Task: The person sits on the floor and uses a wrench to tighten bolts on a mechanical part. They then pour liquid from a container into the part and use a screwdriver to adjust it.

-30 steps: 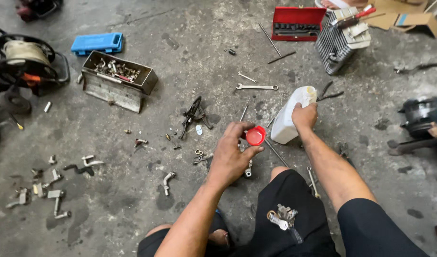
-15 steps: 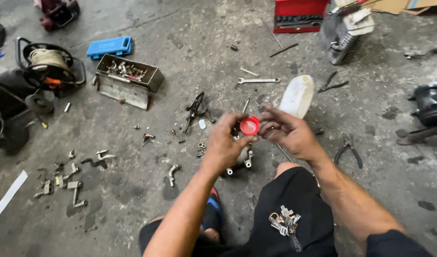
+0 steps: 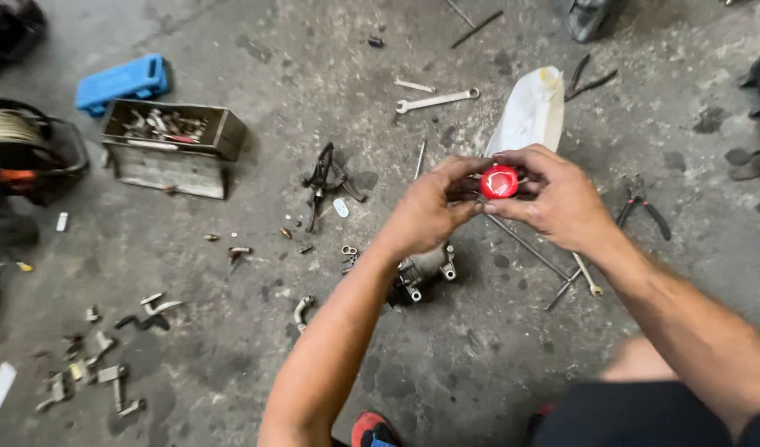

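Note:
Both of my hands meet above the concrete floor around a small red cap [image 3: 499, 181]. My left hand [image 3: 430, 207] grips it from the left, with a dark part under its fingers. My right hand [image 3: 557, 199] pinches the cap from the right. Just beyond my hands a white plastic bottle [image 3: 531, 112] lies on the floor without its cap. Below my left hand a small metal engine part [image 3: 424, 270] rests on the ground.
A rusty metal box of parts [image 3: 170, 146] and a blue case [image 3: 122, 81] sit at the left. A spanner [image 3: 436, 100], black pullers [image 3: 324, 178], pliers [image 3: 642, 208], thin rods [image 3: 527, 245] and loose bolts [image 3: 98, 370] litter the floor. A machine [image 3: 24, 157] stands at far left.
My right hand let go of the white bottle, which now lies on the floor, and came to the red cap held by my left hand. The view moved closer.

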